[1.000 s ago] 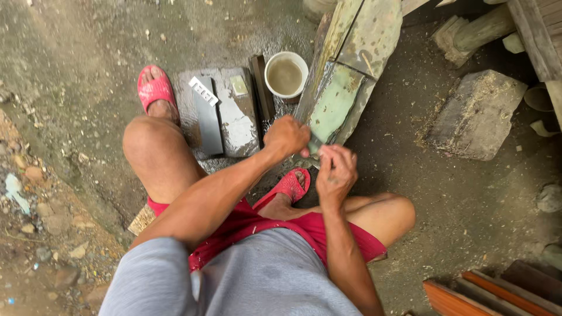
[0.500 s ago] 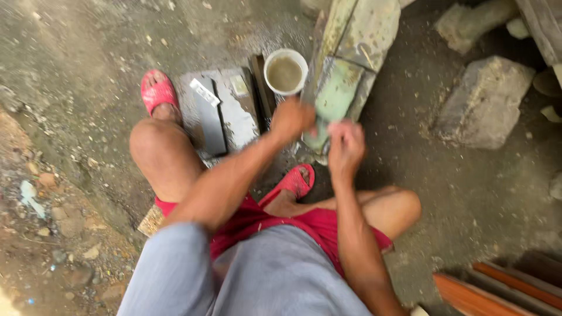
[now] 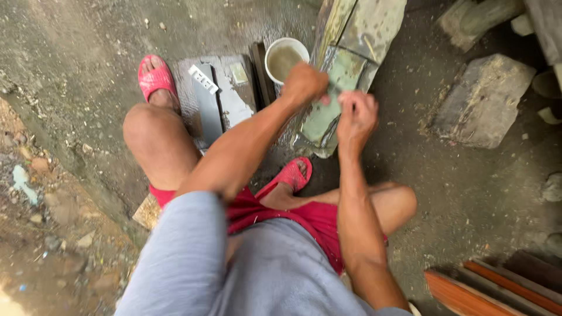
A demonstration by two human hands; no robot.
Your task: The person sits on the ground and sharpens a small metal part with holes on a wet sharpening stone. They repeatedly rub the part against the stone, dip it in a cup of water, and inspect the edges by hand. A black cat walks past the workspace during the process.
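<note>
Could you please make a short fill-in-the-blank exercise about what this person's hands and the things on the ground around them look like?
1. The sandals on the person's feet are ____ in colour.
2. The round white cup beside the left hand holds a cloudy ____.
3. Both hands, the right hand too, are over a long greenish ____ that lies on the ground.
4. The flat grey stones lie between the cup and the person's ____ foot.

Missing words: red; liquid; plank; left
</note>
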